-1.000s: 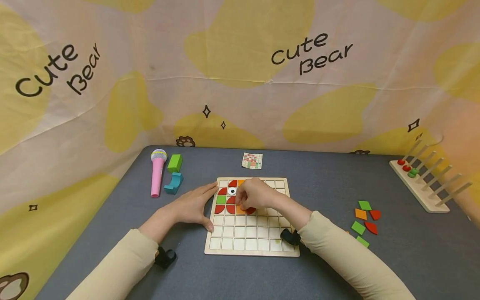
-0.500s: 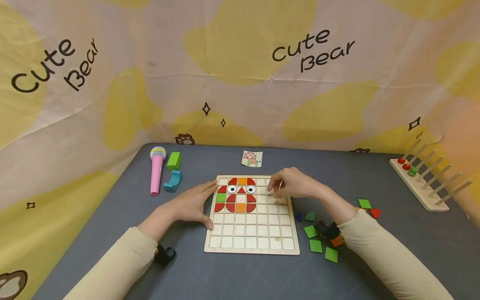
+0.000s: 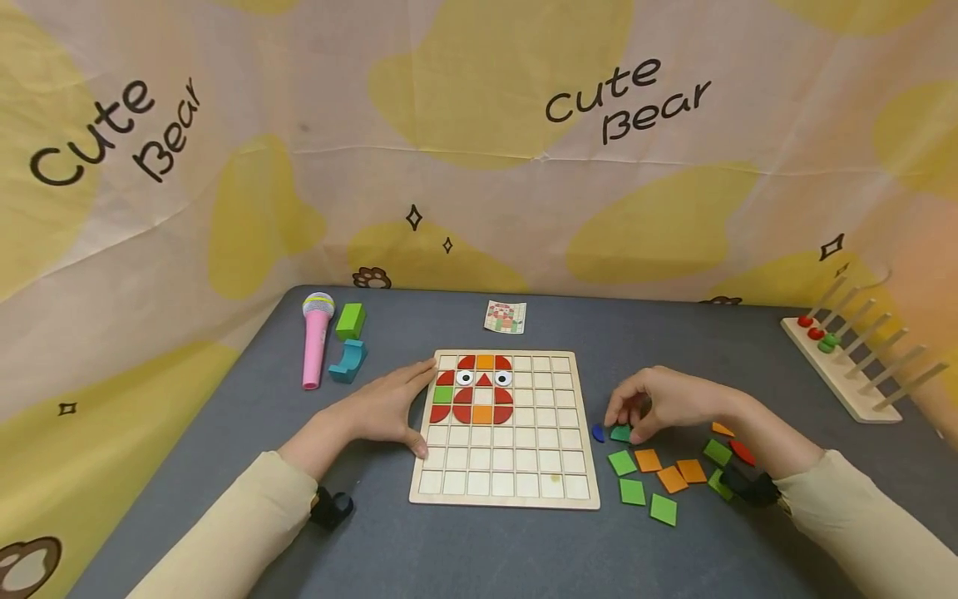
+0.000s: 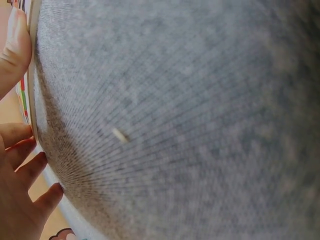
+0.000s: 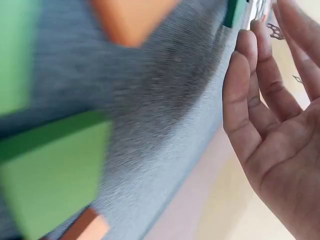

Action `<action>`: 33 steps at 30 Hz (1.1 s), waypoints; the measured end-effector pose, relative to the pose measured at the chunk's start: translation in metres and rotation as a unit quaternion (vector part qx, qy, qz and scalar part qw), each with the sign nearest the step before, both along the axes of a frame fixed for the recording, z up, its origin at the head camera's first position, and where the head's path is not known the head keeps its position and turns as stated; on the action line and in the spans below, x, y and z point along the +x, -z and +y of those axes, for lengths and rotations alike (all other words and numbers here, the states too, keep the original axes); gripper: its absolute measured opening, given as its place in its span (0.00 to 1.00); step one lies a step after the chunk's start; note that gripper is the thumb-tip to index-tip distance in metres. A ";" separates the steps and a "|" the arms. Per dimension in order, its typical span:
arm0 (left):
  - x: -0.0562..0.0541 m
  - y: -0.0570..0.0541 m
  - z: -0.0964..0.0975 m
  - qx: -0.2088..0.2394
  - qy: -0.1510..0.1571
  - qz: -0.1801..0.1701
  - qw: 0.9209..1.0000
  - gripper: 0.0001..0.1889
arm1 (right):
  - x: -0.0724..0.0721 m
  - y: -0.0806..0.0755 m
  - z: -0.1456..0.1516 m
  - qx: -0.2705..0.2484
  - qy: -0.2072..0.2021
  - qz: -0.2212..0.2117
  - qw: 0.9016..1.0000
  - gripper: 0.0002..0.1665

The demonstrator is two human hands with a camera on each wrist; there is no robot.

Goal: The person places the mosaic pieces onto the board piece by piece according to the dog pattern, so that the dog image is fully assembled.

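Observation:
My left hand [image 3: 377,409] rests along the left edge of a wooden grid board [image 3: 505,506], thumb and fingers spread apart. In the left wrist view its fingertips [image 4: 50,195] lie by the board's side. On the board, red, orange and green tiles with two eye pieces form a face-like pattern at upper left. My right hand [image 3: 666,405] is right of the board, low over a dark green piece [image 3: 620,433] on the table. Its thumb and bent fingers stand around that piece, with a space between them. A small dark blue piece [image 3: 598,433] lies just left of it.
Green tiles [image 3: 632,492], orange tiles [image 3: 672,478] and a red piece [image 3: 742,452] lie around the right forearm. A pattern card [image 3: 505,317] sits behind the board. Back left are a pink microphone [image 3: 316,341], a green block [image 3: 350,321] and a teal arch [image 3: 348,361]; a peg stand [image 3: 841,366] is far right.
My right hand has left the tiles on the board, crossed its upper right part and come down to the loose pieces at the right. The left hand stays at the board's edge.

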State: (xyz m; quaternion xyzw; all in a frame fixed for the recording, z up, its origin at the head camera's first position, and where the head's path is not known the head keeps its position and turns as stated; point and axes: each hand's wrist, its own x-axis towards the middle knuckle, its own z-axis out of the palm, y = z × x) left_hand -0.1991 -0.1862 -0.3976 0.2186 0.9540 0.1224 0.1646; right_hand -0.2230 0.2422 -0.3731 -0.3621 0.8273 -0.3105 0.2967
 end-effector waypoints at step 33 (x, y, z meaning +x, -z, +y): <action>-0.001 0.002 0.000 -0.003 0.004 0.005 1.000 0.66 | 0.020 0.011 -0.010 0.035 -0.033 0.039 0.998 0.14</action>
